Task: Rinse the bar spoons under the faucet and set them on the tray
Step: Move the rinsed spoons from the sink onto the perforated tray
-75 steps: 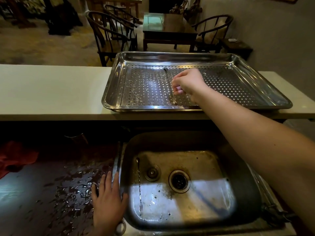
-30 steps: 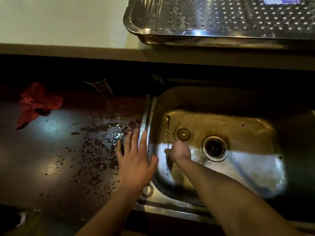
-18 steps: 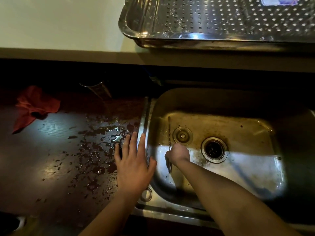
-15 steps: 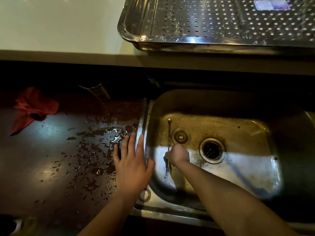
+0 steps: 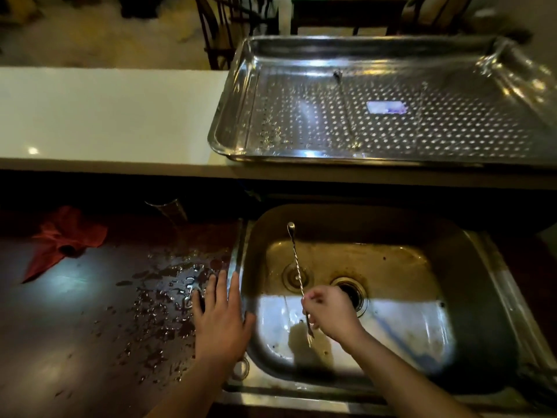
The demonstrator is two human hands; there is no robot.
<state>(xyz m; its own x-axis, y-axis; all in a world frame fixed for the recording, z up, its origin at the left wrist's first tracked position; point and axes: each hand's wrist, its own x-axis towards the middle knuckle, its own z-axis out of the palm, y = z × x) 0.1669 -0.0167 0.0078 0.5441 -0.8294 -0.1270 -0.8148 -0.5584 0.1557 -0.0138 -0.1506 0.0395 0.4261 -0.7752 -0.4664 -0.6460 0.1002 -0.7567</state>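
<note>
My right hand [image 5: 330, 313] is closed around the twisted stem of a long bar spoon [image 5: 297, 267] inside the steel sink [image 5: 470, 297]. The spoon is lifted off the basin floor, bowl end pointing away from me, forked end toward me. My left hand [image 5: 221, 316] lies flat, fingers spread, on the wet dark counter at the sink's left rim. Another bar spoon [image 5: 346, 111] rests on the perforated steel tray [image 5: 232, 116] on the raised white ledge behind the sink. No faucet is visible.
A red cloth [image 5: 64, 239] lies crumpled at the far left of the dark counter [image 5: 90, 342], which carries water drops near the sink. A metal cup [image 5: 168, 208] stands in shadow under the ledge. Two drain openings sit in the sink floor. Chairs stand beyond the ledge.
My right hand left the tray, reached into the sink and took hold of the spoon lying there, then raised it off the basin floor. The left hand stayed on the counter.
</note>
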